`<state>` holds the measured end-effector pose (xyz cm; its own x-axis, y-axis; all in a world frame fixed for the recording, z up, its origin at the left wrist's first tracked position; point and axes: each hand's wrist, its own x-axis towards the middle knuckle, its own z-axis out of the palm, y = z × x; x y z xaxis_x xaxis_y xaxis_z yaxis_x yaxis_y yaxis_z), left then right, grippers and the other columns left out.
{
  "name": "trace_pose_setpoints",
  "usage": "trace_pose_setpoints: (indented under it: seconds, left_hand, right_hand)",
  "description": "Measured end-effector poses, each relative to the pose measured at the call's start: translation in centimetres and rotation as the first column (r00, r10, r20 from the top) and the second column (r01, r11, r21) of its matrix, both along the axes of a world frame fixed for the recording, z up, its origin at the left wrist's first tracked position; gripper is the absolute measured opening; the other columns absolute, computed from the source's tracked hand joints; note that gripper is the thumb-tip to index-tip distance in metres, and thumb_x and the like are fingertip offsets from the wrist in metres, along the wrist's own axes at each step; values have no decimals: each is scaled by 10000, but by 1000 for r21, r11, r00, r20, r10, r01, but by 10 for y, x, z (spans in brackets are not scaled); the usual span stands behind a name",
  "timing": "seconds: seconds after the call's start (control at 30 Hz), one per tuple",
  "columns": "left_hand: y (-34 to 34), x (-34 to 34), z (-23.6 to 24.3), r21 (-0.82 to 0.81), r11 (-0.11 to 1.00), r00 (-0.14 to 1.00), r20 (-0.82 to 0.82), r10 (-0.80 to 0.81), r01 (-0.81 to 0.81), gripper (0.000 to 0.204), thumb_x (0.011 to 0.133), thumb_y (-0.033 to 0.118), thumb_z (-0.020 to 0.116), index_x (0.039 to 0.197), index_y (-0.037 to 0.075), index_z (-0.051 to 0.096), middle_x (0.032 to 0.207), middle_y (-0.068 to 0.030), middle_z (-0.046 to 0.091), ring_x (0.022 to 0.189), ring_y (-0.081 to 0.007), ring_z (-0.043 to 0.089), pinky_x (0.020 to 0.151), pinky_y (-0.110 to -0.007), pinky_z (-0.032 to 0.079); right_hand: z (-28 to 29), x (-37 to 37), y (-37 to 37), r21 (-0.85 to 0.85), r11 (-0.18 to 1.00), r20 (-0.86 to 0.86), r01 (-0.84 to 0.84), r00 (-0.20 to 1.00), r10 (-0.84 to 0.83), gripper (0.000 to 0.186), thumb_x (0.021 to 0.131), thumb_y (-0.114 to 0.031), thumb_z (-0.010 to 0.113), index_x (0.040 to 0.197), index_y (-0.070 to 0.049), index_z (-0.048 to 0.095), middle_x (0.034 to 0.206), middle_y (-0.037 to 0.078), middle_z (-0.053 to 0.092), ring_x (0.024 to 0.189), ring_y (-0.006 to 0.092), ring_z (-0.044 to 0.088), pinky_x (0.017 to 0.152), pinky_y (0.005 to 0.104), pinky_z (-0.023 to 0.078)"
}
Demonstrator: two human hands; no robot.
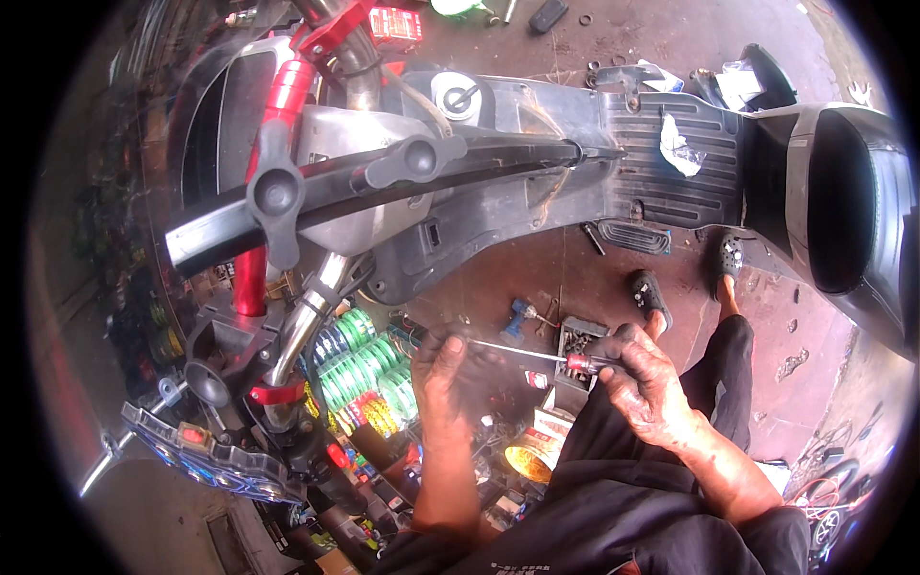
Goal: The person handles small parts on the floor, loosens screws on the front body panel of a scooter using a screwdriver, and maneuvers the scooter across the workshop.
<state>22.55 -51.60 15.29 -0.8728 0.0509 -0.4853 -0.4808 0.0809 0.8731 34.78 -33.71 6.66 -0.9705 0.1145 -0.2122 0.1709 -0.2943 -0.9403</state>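
Note:
My right hand [647, 388] is closed around the red and dark handle of a screwdriver [517, 352], its thin metal shaft pointing left. At the shaft's far end is my left hand [443, 369], thumb up and fingers curled close to the tip. Whatever those fingers pinch is too small and blurred to make out. Both hands are dark with grime and held above my lap, beside a partly stripped scooter [537, 196]. Across its front runs a black pole [335, 201] with grey wing knobs [277, 192].
A red-and-silver handlebar [311, 311] and a detached-looking lamp unit [206, 450] lie left. Green-and-white rolls [359, 374] and a yellow tub [530, 460] stand below. A blue power tool [522, 318] and a parts tray [580, 345] sit on the floor; the scooter seat [862, 206] is right.

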Motion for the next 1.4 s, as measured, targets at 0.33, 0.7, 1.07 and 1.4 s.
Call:
trace_pose_setpoints:
  seconds: [0.33,0.7,1.07,1.4]
  left_hand:
    - [13,-2,3,31,995,995,24,94,-95,277,819,259,648,962,32,578,724,-51,571,665,-192,559,622,-368,480]
    - [-19,-61,-7,-633,766,709,-589,-388,-108,827,713,185,744,1328,-57,246,1254,-208,404,1158,-275,409,965,-391,358]
    - [-15,-86,-15,-797,584,657,-524,-542,-154,681,695,158,757,1211,-83,384,1173,-198,490,1050,-265,504,908,-355,401]
    - [-25,-92,-21,-720,674,652,-593,-473,-166,640,678,138,753,1188,-72,429,1167,-190,497,1025,-264,521,906,-352,414]
  right_hand:
    - [2,-16,1,-119,993,43,-23,999,28,236,888,-86,521,1107,-32,588,911,79,505,858,212,478,876,308,321]
    - [-5,-28,-4,-271,962,62,-19,997,37,260,915,-163,499,1108,-5,573,962,82,537,898,192,502,849,282,366]
    - [-1,-47,-17,-236,971,-28,47,998,-55,251,892,-93,510,1128,-19,556,949,108,502,858,236,496,802,334,408]
    - [7,-62,-24,-77,985,-131,156,977,-165,328,813,-59,602,1125,-7,513,922,197,466,819,385,541,669,430,449]
